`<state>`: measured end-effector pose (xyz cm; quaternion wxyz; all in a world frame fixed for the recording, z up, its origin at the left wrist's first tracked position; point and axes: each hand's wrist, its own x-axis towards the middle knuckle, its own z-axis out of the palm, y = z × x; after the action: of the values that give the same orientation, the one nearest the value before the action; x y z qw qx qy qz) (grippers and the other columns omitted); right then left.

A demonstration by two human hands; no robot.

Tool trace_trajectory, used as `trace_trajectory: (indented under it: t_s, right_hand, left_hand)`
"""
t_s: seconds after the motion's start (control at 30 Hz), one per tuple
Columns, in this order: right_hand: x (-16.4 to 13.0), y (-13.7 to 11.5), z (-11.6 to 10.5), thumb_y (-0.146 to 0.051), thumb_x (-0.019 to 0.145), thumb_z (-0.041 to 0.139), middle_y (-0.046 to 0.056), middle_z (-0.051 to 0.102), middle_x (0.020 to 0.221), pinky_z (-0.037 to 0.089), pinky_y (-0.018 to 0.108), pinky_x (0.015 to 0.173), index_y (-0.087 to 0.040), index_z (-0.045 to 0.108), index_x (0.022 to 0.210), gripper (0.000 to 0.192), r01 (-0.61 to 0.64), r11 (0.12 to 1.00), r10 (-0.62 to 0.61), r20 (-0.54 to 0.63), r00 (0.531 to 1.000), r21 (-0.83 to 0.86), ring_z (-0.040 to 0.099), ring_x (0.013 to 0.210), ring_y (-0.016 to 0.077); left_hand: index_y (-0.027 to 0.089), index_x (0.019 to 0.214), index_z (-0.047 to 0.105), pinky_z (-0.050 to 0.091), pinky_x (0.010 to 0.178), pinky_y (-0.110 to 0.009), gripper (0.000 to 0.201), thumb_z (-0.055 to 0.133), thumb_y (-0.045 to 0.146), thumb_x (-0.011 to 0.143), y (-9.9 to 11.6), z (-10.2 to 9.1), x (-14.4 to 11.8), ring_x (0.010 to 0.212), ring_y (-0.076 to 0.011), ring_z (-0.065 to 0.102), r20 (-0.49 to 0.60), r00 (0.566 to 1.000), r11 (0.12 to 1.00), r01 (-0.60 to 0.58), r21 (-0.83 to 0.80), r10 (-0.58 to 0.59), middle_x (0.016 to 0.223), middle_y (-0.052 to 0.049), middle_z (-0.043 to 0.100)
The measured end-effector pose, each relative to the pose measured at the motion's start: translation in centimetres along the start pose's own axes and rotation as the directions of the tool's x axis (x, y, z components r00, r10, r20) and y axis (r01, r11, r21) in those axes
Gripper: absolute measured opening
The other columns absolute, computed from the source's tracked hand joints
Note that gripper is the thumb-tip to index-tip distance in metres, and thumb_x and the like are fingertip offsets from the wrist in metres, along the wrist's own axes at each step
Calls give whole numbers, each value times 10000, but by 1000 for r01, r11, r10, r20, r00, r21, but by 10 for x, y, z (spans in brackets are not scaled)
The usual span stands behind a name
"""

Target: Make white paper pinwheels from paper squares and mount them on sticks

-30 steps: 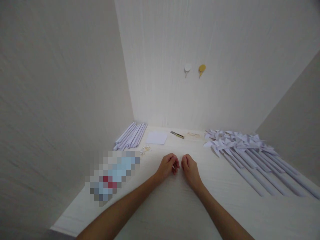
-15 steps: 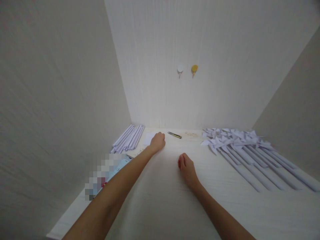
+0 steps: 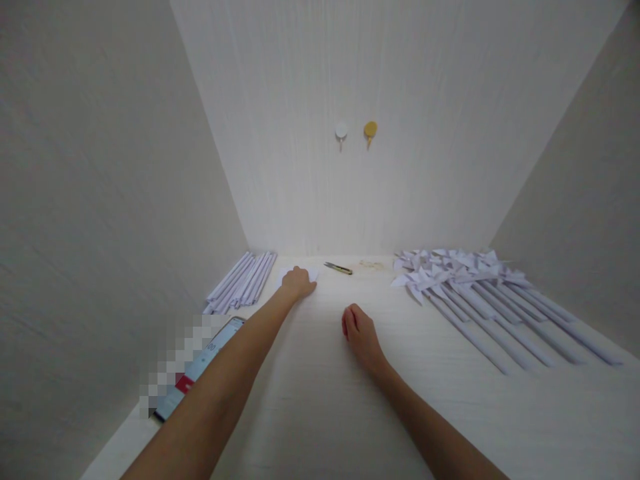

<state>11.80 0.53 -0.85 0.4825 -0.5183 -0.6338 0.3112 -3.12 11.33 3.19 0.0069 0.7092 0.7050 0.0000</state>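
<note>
My left hand (image 3: 299, 283) reaches far forward over white paper (image 3: 313, 273) that lies flat near the back wall. Its thumb stands apart to the right; the other fingertips are mostly hidden behind the knuckles. Closer to me, my right hand (image 3: 361, 333) rests above the white surface with its fingers curled closed. Whatever it may hold is hidden inside. A craft knife or small cutter (image 3: 339, 268) lies just beyond and between the hands.
Rolled paper sticks (image 3: 243, 280) are bundled at the back left. Paper pinwheels (image 3: 455, 270) on paper sticks lie in rows at right. A phone (image 3: 205, 360) sits partly behind my left forearm. White (image 3: 341, 131) and yellow (image 3: 370, 130) hooks are on the back wall.
My left hand has moved left onto the paper, and its thumb now shows apart. My right hand keeps its curled pose. The view has turned slightly, shifting most things left.
</note>
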Motion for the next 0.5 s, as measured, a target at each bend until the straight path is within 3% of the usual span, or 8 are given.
trace_trajectory:
  t_s: [0.33,0.5]
  right_hand:
    - [2,-3,-1,-303,799,276,-42,392,449,295,236,462,-216,346,545,278,1,1000,-1,19,1000,-6,386,428,106]
    - [2,-2,-1,-294,794,287,-45,384,450,293,236,466,-213,351,547,268,-8,1000,7,34,999,8,382,430,104]
  left_hand:
    - [39,1033,565,420,794,-325,500,389,408,746,-2,-2,7,1002,-288,536,29,997,997,-66,27,66,1085,-249,551]
    - [59,938,613,428,766,-295,333,393,229,754,-3,-6,4,937,-252,575,19,997,997,-72,19,72,982,-215,612]
